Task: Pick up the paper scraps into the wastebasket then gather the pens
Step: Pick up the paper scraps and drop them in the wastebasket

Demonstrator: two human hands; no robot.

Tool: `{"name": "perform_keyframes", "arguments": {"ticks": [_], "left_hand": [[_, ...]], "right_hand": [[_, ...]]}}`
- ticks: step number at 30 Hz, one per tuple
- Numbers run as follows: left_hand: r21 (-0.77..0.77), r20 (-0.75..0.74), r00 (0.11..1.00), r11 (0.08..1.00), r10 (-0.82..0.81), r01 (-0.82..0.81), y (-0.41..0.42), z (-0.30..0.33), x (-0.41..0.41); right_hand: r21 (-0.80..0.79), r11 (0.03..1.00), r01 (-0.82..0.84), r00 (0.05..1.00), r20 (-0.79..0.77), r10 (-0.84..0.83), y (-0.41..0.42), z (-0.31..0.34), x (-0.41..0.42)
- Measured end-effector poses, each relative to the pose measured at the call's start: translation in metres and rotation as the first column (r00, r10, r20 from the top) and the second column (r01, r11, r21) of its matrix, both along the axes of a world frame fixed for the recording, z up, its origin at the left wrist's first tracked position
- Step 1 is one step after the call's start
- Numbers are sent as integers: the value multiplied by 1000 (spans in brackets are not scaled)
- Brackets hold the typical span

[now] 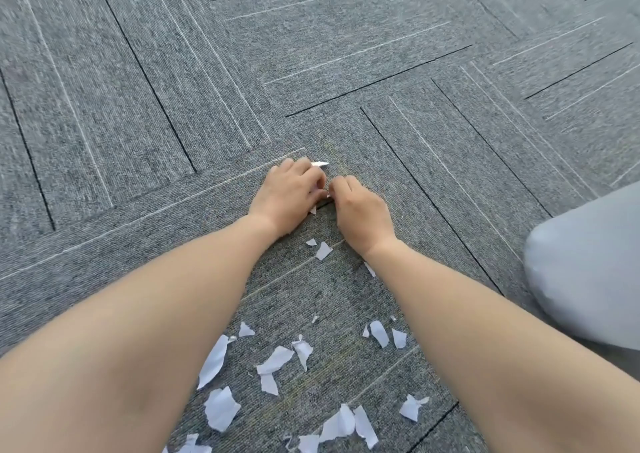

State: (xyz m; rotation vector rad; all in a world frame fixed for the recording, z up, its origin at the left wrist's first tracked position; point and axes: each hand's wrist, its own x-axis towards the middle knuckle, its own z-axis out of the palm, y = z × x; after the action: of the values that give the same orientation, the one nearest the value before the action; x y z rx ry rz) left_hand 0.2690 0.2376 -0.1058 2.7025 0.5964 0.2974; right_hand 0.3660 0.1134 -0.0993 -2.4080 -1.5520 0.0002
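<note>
Grey carpet tiles (173, 106) cover the whole floor, laid at angles to one another, each ruled with thin black and pale lines; nothing of the walls or furniture shows from here. At the right edge a knee in pale grey cloth (585, 265) rests on the carpet, well apart from the hands. Two bare forearms reach forward from the lower corners and nearly meet at the middle of the floor. The left hand (289, 198) lies knuckles-up with its fingers curled around white paper: one torn corner (320, 164) pokes out past the fingertips and another sliver shows under the heel of the palm, so it is clutching scraps. The right hand (362, 215) sits just beside it, thumb and forefinger drawn together at a small white bit between the two hands; whether that bit is truly pinched I cannot tell. The paper scraps (277, 366) lie mostly loose on the carpet between the forearms, toward the person: the bigger torn pieces are crowded near the bottom edge, middling ones sit a little farther out, and a few small ones (322, 250) lie just behind the wrists, one partly tucked under the right forearm. The arms flank this litter on both sides and cover part of it.
</note>
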Motion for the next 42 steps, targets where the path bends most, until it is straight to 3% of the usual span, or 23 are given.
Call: {"name": "perform_keyframes", "arguments": {"ticks": [5,9,13,19,25,34,38,40,42], "left_hand": [[-11,-7,1000,1000,19,-19,-4,5,11],[-139,46,984,976,175,-167,-11,8,-22],[-119,69,980,977,186,-177,-20,5,-67],[-99,-46,985,980,166,-170,-21,12,-66],[122,-217,966,986,139,-114,-22,8,-62],[150,-101,988,984,114,-99,-24,10,-47],[6,-38,998,999,52,-52,-28,12,-58],[-73,64,988,988,143,-138,-30,10,-72],[-114,106,965,967,241,-229,-31,8,-83]], "right_hand": [[6,985,173,943,-290,-164,-7,11,-1],[-59,983,172,934,-308,-182,7,22,9],[-190,979,80,926,-349,-143,39,32,13],[-367,925,101,951,-237,-198,65,34,15],[-204,970,131,914,-354,-198,22,45,10],[-275,952,131,938,-275,-209,-36,27,-6],[-346,930,122,990,-21,-138,-32,20,-7],[-361,927,101,995,47,-90,-34,20,-9],[-342,939,42,997,-45,-60,-38,24,-14]]}}
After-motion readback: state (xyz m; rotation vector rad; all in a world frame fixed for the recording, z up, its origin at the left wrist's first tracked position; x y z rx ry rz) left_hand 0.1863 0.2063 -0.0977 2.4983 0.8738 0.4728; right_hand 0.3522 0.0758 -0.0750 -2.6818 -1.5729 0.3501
